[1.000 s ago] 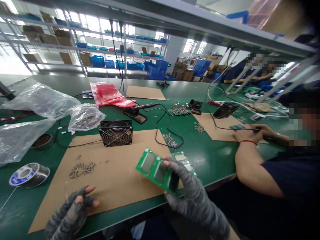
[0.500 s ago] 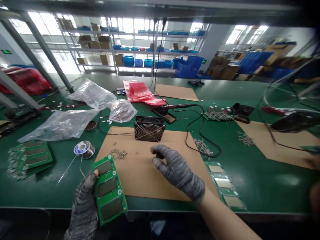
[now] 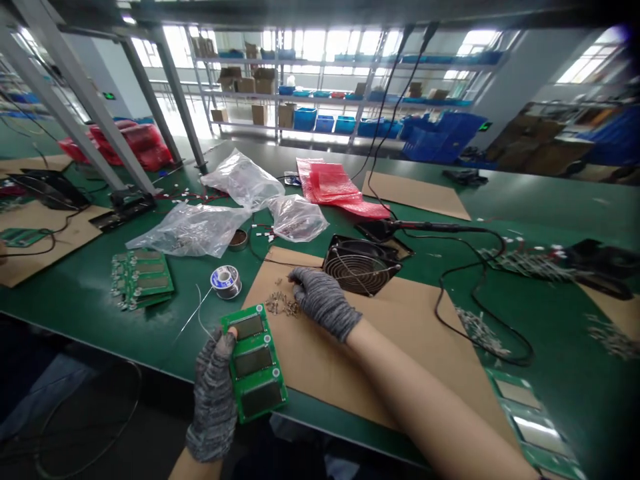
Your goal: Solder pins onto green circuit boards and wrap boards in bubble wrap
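My left hand (image 3: pixel 216 380), in a grey fingerless glove, grips a green circuit board (image 3: pixel 255 363) by its left edge, thumb on the front. Three dark rectangular panels and several round metal-ringed holes show on the board, which is tilted over the table's front edge. My right hand (image 3: pixel 323 300), gloved alike, is at a pile of small metal parts (image 3: pixel 281 305) on the cardboard sheet (image 3: pixel 345 373). Its fingers are bent and slightly apart, with nothing visible between them; the palm side is hidden. Just beyond it stands a black fan (image 3: pixel 360 267) with a wire guard.
A solder spool (image 3: pixel 226 283) and stacked green boards (image 3: pixel 145 277) lie to the left. Behind are clear plastic bags (image 3: pixel 195 227) and red bubble wrap (image 3: pixel 335 187). A soldering iron (image 3: pixel 430 227) trails its cable rightward, near more metal parts (image 3: pixel 483 331) and another board (image 3: pixel 535 427).
My right hand has moved left and forward to the pile of metal parts. My left hand still holds the circuit board. The camera view has turned left.
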`<state>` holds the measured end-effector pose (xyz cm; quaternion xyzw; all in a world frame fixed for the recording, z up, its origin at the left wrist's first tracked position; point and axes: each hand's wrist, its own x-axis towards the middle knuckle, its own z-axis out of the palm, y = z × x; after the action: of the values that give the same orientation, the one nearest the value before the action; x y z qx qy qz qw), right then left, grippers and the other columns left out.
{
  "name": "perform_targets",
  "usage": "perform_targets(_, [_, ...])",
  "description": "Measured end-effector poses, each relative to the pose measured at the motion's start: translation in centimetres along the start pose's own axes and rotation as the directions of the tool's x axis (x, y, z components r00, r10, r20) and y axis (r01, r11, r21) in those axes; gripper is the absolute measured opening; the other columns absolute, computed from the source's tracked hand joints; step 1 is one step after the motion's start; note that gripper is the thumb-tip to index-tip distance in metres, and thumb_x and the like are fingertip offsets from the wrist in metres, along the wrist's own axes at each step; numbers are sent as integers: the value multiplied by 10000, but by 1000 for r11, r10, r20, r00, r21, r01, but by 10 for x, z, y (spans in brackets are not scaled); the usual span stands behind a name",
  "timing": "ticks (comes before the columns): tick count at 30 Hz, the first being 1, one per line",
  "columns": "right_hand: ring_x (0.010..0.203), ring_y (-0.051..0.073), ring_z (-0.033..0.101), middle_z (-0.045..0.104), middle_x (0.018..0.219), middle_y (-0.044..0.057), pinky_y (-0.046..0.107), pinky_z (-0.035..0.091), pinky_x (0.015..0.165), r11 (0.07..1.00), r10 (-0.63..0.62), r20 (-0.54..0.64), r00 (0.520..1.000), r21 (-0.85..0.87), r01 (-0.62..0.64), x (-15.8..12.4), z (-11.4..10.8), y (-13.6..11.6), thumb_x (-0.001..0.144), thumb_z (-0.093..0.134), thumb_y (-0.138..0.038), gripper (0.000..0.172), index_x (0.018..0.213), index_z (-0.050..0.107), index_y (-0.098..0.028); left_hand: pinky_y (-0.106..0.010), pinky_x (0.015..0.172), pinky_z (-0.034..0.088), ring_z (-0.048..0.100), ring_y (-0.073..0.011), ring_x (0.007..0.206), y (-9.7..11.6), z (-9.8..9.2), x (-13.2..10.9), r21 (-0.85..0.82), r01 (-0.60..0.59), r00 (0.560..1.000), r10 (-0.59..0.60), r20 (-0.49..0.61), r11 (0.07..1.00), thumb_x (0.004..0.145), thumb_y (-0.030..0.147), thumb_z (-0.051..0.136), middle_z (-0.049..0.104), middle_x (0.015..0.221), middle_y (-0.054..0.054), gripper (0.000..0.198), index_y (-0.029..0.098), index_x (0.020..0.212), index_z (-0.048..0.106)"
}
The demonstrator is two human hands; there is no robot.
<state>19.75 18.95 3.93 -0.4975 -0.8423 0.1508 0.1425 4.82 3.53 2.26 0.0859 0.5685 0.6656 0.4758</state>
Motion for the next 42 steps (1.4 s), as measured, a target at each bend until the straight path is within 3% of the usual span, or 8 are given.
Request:
perform_targets(6, [942,196,638,684,1057,80,310,491,819,982,-135,160,978,-113,154,41,5,-11,902,538,-191,237,1092,678,-191,-304,605,595,704,-212,741,-2,-4,9,22,-36,999,36,-33,999,635,497,810,744,900,-35,456,201,969,713])
perform_targets(10, [926,186,635,669,1019,73,374,517,848,966,-125,228,966,-194,171,51,13,-7,943,567,-297,208,1042,656,-137,-319,548,588,690,-208,659,-1,-5,9,30,31,999,-31,15,999,689,530,771,728,827,-32,470,179,990,688])
perform_targets(15, [984,188,634,659,1070,77,401,520,898,952,-93,231,968,-263,154,46,16,-1,973,539,-333,244,1067,631,-127,-339,643,608,708,-231,776,0,-4,7,86,-23,1000,23,5,996,666,538,794,735,956,-53,512,174,1011,690])
perform_targets(21, [932,170,638,659,1054,64,372,539,851,948,-110,259,960,-262,179,43,10,-4,965,555,-303,207,1051,640,-135,-337,753,595,704,-228,847,1,2,7,205,-110,976,67,209,973,716,489,781,741,987,-59,400,190,974,718])
perform_targets(25, [981,181,643,663,1080,71,392,534,893,959,-47,200,979,-267,101,43,5,-6,984,519,-277,223,1115,621,-128,-327,768,580,694,-242,901,3,1,8,234,-167,978,131,162,958,699,504,783,737,1024,-76,407,180,940,728])
perform_targets(33, [964,180,643,660,1078,68,394,545,871,964,28,191,981,-263,24,53,11,-6,967,556,-352,267,1123,624,-147,-329,813,534,674,-210,848,-2,34,-4,501,-376,889,150,433,780,880,463,544,731,886,-50,315,185,867,691])
perform_targets(37, [981,186,637,654,1086,74,402,540,883,962,33,214,976,-273,28,58,12,-7,961,567,-360,265,1098,630,-142,-417,886,508,664,-246,897,-14,45,-2,599,-436,874,157,459,672,888,440,513,727,922,-74,298,197,882,685])
perform_targets(42, [960,179,639,652,1084,64,394,544,868,973,-56,251,966,-202,109,57,7,-6,967,557,-341,264,1141,615,-151,-574,936,471,661,-336,935,-29,42,-1,695,-480,874,221,433,536,840,447,541,723,973,-141,327,190,949,710])
